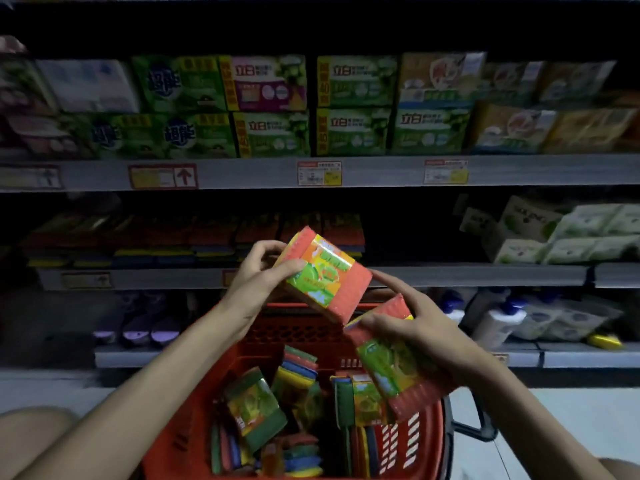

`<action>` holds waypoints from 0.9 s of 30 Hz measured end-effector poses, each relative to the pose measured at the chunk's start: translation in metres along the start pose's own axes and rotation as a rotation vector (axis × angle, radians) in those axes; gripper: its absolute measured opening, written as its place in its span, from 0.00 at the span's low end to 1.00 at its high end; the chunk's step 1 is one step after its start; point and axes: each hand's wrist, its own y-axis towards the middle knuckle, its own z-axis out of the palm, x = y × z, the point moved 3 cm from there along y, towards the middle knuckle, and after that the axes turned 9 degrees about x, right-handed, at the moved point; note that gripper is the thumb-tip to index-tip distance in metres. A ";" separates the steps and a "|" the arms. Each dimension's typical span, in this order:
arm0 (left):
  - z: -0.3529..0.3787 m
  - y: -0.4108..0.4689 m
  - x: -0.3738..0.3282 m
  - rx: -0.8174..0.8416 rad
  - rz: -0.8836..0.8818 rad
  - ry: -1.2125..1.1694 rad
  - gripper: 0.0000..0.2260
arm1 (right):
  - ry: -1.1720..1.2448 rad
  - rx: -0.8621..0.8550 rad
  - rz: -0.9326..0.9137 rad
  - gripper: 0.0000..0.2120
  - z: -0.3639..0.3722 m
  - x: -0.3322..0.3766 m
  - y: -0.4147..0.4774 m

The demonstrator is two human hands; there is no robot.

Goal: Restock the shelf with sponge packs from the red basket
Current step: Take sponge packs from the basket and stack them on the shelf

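Three-tier store shelving with a red basket (173, 441) on the near side.

The upper shelf (381, 171) carries boxed packs (356, 105), mostly green, stacked two high across its full width; price labels (319, 173) are fixed to its front edge. The middle shelf (450, 275) carries stacked sponge packs (214, 237) in a row from left to centre, a dark gap beside them, and pale wrapped packs (571, 233) piled at the right. The lower shelf (588, 356) carries purple items (145, 323) at the left and white bottles (498, 320) with blue caps at the right. A pale floor (571, 427) lies below. The basket holds loose sponge packs (256, 407), some upright, some tilted.
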 end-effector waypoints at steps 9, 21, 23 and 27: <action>0.071 0.038 -0.006 -0.122 0.049 -0.124 0.23 | 0.222 -0.209 -0.062 0.19 -0.006 -0.026 0.007; 0.129 0.020 0.022 -0.168 0.114 0.190 0.21 | 0.462 -0.283 -0.095 0.22 -0.029 -0.051 -0.002; 0.138 0.019 0.024 -0.228 0.148 0.170 0.19 | 0.497 -0.274 -0.089 0.23 -0.027 -0.054 0.001; 0.146 0.025 0.031 -0.391 0.180 0.081 0.14 | 0.611 -0.279 -0.080 0.21 -0.031 -0.061 0.009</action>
